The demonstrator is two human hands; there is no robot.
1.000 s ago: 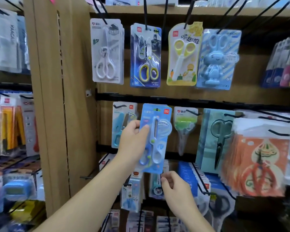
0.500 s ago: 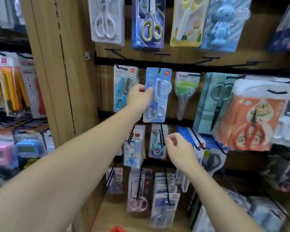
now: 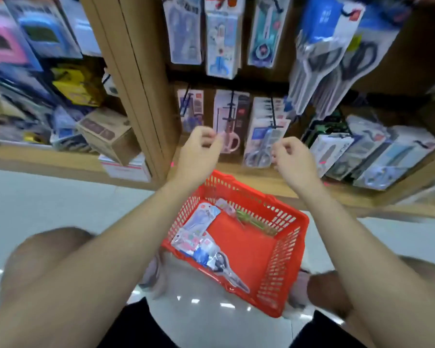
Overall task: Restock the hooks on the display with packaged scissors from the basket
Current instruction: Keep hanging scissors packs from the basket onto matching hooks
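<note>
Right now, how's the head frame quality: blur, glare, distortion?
Head view: strong motion blur over the hanging packs, left hand and right hand; red basket sharpest, its packaged scissors somewhat soft; small glare spots on the floor; wide-angle distortion leans the wooden post.

Bright even shop light, heavy motion blur throughout — glare spots on the floor [image 3: 194, 301], wide-angle bending at edges

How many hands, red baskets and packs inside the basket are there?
hands: 2, the left hand and the right hand
red basket: 1
packs of scissors in the basket: 5, as far as the blur shows
total: 8
</note>
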